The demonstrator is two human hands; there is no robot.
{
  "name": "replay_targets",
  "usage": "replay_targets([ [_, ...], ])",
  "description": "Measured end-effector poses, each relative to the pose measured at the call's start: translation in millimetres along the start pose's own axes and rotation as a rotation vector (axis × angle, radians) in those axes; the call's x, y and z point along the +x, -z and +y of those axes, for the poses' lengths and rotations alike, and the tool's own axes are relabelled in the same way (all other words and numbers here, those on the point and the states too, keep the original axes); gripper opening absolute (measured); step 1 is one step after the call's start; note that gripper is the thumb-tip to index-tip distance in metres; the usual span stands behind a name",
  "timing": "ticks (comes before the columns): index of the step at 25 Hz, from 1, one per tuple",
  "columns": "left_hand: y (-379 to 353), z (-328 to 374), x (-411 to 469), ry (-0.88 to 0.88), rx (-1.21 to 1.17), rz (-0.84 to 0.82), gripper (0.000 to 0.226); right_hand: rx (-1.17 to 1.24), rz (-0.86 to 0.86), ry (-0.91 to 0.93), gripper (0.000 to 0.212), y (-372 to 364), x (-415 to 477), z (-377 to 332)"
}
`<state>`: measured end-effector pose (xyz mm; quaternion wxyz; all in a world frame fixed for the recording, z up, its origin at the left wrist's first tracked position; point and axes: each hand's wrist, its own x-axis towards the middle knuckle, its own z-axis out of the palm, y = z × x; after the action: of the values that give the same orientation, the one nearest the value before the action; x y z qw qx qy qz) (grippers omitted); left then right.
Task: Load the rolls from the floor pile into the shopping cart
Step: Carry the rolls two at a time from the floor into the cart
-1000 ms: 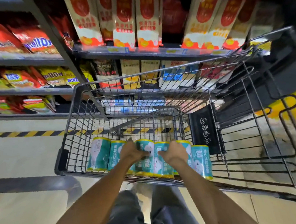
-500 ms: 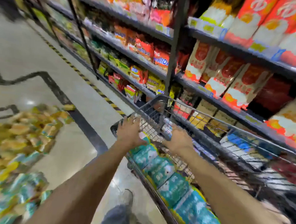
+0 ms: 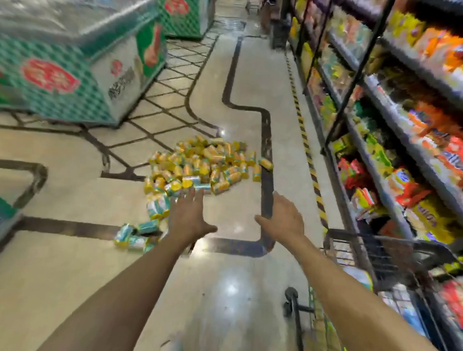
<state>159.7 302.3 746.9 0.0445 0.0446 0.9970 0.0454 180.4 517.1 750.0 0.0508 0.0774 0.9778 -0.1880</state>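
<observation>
A pile of teal and yellow rolls [image 3: 198, 168] lies on the shop floor ahead, with a few stray rolls [image 3: 134, 236] nearer to me. My left hand [image 3: 188, 217] is stretched out toward the pile with straight fingers and holds nothing. My right hand [image 3: 283, 219] is also held out, relaxed and empty, a little right of the pile. The black wire shopping cart [image 3: 377, 254] stands at the lower right, beside my right forearm. The rolls inside it are mostly out of sight.
Shelves of snack bags [image 3: 406, 131] run along the right, edged by a yellow-black floor stripe [image 3: 305, 144]. Green chest freezers [image 3: 69, 65] stand at the left and far back. A person's legs [image 3: 265, 9] show at the aisle's far end.
My view has swung left from the cart to the floor pile. Both hands have left the rolls in the cart and now reach empty toward the pile.
</observation>
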Motion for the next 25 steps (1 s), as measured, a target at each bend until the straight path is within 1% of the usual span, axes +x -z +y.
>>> replay_targets([
  [3, -3, -78, -2, 0.175, -0.060, 0.021, 0.109, -0.011, -0.070, 0.116, 0.083, -33, 27, -77],
  [5, -7, -123, 2, 0.247, -0.100, 0.015, 0.108, -0.018, -0.124, 0.161, 0.084, -57, 43, -122],
  [8, -12, -174, 21, 0.289, -0.108, 0.006, 0.109, -0.038, -0.151, 0.189, 0.085, -86, 68, -169],
  [11, -20, -212, 51, 0.285, -0.121, -0.001, 0.108, -0.052, -0.171, 0.167, 0.084, -111, 97, -205],
  [14, -26, -236, 86, 0.272, -0.150, -0.053, 0.109, -0.035, -0.201, 0.146, 0.087, -128, 127, -230],
  [18, -40, -251, 139, 0.262, -0.190, -0.076, 0.108, -0.026, -0.235, 0.118, 0.088, -152, 175, -245],
  [23, -76, -265, 216, 0.292, -0.226, -0.172, 0.105, -0.040, -0.277, 0.111, 0.086, -194, 259, -257],
  [25, -94, -268, 250, 0.330, -0.252, -0.201, 0.103, -0.018, -0.310, 0.094, 0.087, -215, 297, -258],
])
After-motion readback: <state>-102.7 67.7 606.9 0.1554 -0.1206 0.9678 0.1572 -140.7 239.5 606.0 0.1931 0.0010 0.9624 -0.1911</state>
